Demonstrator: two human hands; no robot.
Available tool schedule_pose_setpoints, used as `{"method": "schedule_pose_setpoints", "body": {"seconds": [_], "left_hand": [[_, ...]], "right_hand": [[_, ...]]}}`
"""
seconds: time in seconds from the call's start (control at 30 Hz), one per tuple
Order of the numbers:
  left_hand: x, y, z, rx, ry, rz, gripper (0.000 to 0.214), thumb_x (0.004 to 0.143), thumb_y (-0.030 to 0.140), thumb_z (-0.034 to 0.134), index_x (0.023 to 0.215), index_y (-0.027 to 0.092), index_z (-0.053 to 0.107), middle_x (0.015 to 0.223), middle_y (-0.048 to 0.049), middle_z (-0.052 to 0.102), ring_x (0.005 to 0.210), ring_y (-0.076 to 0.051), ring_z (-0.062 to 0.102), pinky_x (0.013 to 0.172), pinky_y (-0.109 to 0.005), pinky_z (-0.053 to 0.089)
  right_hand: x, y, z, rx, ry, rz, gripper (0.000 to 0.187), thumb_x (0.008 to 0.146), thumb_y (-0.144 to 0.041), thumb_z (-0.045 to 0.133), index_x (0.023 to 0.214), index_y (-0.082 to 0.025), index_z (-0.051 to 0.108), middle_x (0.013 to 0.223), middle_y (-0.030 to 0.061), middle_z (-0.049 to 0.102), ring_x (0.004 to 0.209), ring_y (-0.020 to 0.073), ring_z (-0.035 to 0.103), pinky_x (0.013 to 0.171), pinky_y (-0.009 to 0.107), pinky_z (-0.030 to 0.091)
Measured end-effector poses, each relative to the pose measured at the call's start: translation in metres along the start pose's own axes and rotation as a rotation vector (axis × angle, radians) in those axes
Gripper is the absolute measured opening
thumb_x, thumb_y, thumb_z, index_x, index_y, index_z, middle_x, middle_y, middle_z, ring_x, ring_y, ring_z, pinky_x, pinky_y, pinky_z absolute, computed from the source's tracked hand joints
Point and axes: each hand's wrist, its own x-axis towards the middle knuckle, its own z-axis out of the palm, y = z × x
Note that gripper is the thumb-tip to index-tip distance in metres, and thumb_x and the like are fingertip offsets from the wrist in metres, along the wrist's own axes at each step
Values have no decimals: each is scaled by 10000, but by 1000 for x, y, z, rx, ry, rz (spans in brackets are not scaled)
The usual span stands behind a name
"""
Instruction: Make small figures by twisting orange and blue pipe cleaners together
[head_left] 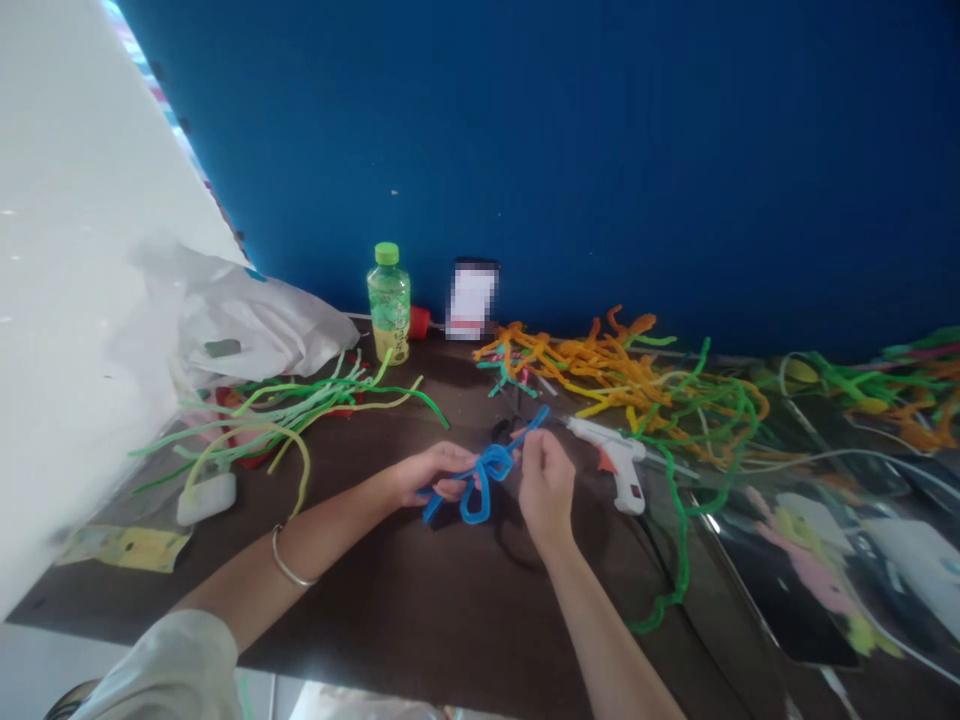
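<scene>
Above a dark brown table (420, 600), both my hands hold a blue pipe cleaner (484, 480) bent into loops like a bow. My left hand (435, 475) pinches the loops from the left, fingers closed round them. My right hand (546, 482) is closed on the pipe cleaner's other side, where a blue end sticks up and to the right. A silver bracelet (289, 565) circles my left wrist.
A white glue gun (619, 460) lies just right of my hands. Green and yellow pipe cleaners (300, 410) spread at the left, an orange and green heap (637, 375) behind. A green-capped bottle (388, 305), a white plastic bag (240, 320) and a blue wall (570, 150) stand at the back.
</scene>
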Motion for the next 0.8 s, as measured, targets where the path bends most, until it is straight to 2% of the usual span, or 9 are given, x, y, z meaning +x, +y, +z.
{"method": "schedule_pose_setpoints", "body": {"seconds": [0.1, 0.2, 0.3, 0.37, 0.47, 0.57, 0.63, 0.7, 0.8], "left_hand": [[0, 0, 0, -1, 7, 10, 298, 710, 346, 612, 707, 49, 588, 369, 74, 312, 330, -2, 178, 373, -173, 103], [0, -1, -1, 11, -5, 9, 297, 722, 345, 600, 709, 49, 587, 369, 73, 310, 328, -2, 181, 372, -173, 105], [1, -2, -3, 21, -14, -1, 296, 723, 344, 600, 714, 48, 589, 365, 70, 318, 322, -4, 196, 372, -170, 119], [2, -3, -5, 17, -15, 0, 300, 716, 347, 608, 713, 47, 590, 358, 68, 323, 319, -7, 207, 368, -167, 124], [4, -2, -8, -37, 38, 79, 276, 710, 325, 616, 710, 52, 582, 367, 76, 311, 324, -4, 208, 358, -152, 128], [6, 2, -10, -120, 128, 193, 239, 740, 297, 584, 678, 68, 557, 380, 89, 268, 328, -3, 211, 347, -129, 147], [6, 5, -10, -151, 172, 214, 237, 781, 278, 532, 652, 79, 534, 388, 88, 264, 324, -5, 213, 341, -121, 170], [7, 8, -10, -183, 202, 214, 211, 797, 240, 510, 664, 77, 525, 426, 74, 323, 327, 3, 219, 336, -110, 177], [9, 9, -12, -217, 215, 212, 218, 816, 227, 477, 671, 69, 517, 535, 23, 452, 335, 19, 221, 321, -102, 180]], "right_hand": [[3, 6, 0, 133, 27, 24, 394, 793, -537, 446, 671, -181, 561, 545, -26, 483, 493, 100, 422, 486, 230, 340], [6, 11, -1, 315, -42, 80, 323, 789, -488, 486, 872, -190, 579, 649, -17, 559, 492, 91, 448, 478, 228, 355], [10, 12, -3, 298, -99, 71, 328, 719, -338, 624, 1007, -194, 561, 672, -21, 588, 512, 91, 483, 519, 235, 395], [14, 13, -6, 285, -42, 42, 285, 685, -244, 643, 958, -183, 588, 646, -24, 586, 538, 94, 501, 545, 236, 407], [22, 19, -13, 377, 118, 8, 80, 665, -170, 571, 728, -160, 618, 561, -28, 551, 512, 87, 485, 500, 217, 373], [30, 28, -21, 477, 158, -4, 105, 635, -164, 501, 553, -150, 566, 492, -27, 513, 448, 77, 447, 429, 203, 305], [31, 32, -22, 427, 186, -18, 112, 639, -175, 499, 551, -148, 563, 491, -30, 509, 438, 69, 435, 422, 198, 297], [31, 33, -20, 310, 222, -37, 88, 662, -197, 525, 643, -148, 595, 529, -31, 531, 454, 67, 447, 440, 199, 328], [27, 26, -14, 116, 158, -82, 175, 710, -264, 551, 818, -144, 617, 655, 8, 608, 514, 89, 513, 492, 224, 409]]}}
